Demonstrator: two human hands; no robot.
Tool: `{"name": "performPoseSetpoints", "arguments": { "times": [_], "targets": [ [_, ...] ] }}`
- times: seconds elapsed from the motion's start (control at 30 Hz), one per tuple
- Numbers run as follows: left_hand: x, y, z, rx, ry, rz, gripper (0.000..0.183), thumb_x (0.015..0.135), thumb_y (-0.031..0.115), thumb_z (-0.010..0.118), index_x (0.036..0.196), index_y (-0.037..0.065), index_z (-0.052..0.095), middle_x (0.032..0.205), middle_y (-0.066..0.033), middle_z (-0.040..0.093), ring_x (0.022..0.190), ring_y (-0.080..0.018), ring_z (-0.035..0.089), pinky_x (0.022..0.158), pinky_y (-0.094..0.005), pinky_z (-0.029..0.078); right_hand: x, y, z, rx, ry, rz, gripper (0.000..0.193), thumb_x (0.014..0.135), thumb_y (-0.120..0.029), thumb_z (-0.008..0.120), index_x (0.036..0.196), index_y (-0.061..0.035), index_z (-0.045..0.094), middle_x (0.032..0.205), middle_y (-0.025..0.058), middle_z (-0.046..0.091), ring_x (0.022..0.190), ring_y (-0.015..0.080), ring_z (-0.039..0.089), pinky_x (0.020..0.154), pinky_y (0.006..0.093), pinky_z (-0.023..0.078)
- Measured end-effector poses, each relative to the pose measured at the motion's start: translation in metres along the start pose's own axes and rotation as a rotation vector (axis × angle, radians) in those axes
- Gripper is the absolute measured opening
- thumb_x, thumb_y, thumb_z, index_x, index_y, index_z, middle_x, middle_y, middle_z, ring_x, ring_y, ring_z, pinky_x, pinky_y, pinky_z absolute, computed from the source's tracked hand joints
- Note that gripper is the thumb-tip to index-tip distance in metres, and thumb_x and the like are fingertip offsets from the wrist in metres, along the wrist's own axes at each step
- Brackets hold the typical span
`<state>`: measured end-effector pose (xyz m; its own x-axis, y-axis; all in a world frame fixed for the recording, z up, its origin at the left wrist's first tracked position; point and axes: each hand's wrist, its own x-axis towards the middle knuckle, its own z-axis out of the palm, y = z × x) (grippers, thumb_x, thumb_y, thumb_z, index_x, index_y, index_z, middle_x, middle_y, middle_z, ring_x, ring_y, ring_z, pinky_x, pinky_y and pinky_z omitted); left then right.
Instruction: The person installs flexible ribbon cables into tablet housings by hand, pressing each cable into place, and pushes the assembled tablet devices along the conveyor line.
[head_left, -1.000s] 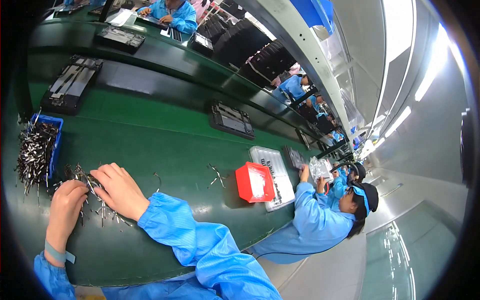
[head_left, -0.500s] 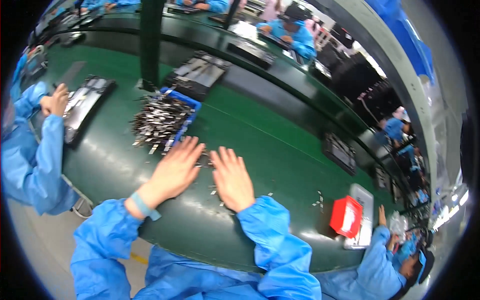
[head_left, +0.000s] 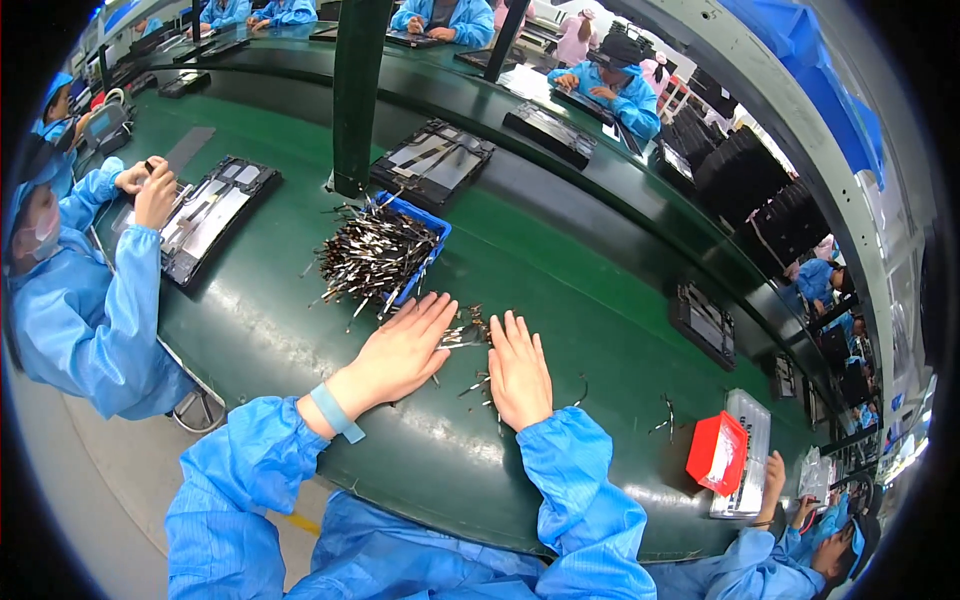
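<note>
My left hand [head_left: 400, 350] lies palm down on the green tabletop, fingers stretched out, just in front of a blue bin [head_left: 428, 262]. The bin is heaped with thin black and silver strips [head_left: 372, 248], and some hang over its near side. To the right, my right hand [head_left: 520, 374] rests flat too, with its fingers extended. A small cluster of loose strips [head_left: 466, 328] lies in the gap between both hands, next to the fingertips. A few more strips [head_left: 482, 386] are scattered beside the right palm. Whatever is under the palms is hidden.
Flat black-framed units stand at the left [head_left: 222, 215], behind the bin [head_left: 436, 160] and at the right [head_left: 704, 322]. A green post [head_left: 357, 100] rises behind the bin. A red box [head_left: 717, 453] leans against a pale tray [head_left: 748, 430]. Co-workers in blue sit on both sides.
The view has turned, so the scene sits farther right in the picture. The gap between my fingertips is slightly wider, and the strips there show more clearly. Both hands remain flat.
</note>
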<state>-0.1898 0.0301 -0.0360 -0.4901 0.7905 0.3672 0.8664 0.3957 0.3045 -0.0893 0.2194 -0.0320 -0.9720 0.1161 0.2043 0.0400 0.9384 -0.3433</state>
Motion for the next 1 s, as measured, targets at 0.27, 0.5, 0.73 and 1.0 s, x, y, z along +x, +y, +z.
{"name": "performPoseSetpoints", "arguments": {
  "times": [0.27,0.5,0.73,1.0],
  "targets": [
    [0.004,0.004,0.003,0.077,-0.049,0.05,0.059,0.095,0.027,0.054,0.145,0.002,0.034,0.15,-0.0174,0.035,0.14,-0.0336,0.032,0.115,-0.0462,0.027,0.005,-0.006,0.002,0.07,0.015,-0.094,0.051,0.099,-0.024,0.044,0.146,-0.0039,0.035,0.151,0.0178,0.034,0.142,0.0321,0.03,0.117,0.0458,0.021],
    [0.01,0.011,0.005,-0.091,0.027,-0.036,0.056,0.094,0.017,0.048,0.144,-0.002,0.034,0.149,-0.0218,0.036,0.139,-0.0353,0.033,0.116,-0.0443,0.026,0.013,-0.039,0.028,0.46,0.175,-0.023,0.066,0.1,-0.036,0.043,0.15,0.0013,0.022,0.153,0.0268,0.025,0.144,0.0388,0.022,0.118,0.0429,0.017],
    [-0.001,0.028,-0.014,0.105,-0.106,0.261,0.058,0.092,0.038,0.056,0.14,0.008,0.045,0.149,-0.0169,0.037,0.141,-0.0328,0.031,0.116,-0.0491,0.022,-0.015,0.017,-0.05,0.601,0.218,0.063,0.02,0.089,-0.007,0.06,0.106,-0.0041,0.07,0.108,0.0154,0.069,0.103,0.0287,0.066,0.091,0.0363,0.051],
    [0.008,0.031,-0.02,0.255,-0.042,0.224,0.039,0.089,0.039,0.059,0.11,0.006,0.069,0.14,-0.0145,0.048,0.138,-0.0304,0.036,0.116,-0.0479,0.022,-0.066,0.106,-0.058,0.224,0.253,0.028,0.024,0.084,-0.01,0.068,0.108,-0.0085,0.07,0.101,0.0074,0.062,0.096,0.0268,0.058,0.083,0.0347,0.049]
  ]
}}
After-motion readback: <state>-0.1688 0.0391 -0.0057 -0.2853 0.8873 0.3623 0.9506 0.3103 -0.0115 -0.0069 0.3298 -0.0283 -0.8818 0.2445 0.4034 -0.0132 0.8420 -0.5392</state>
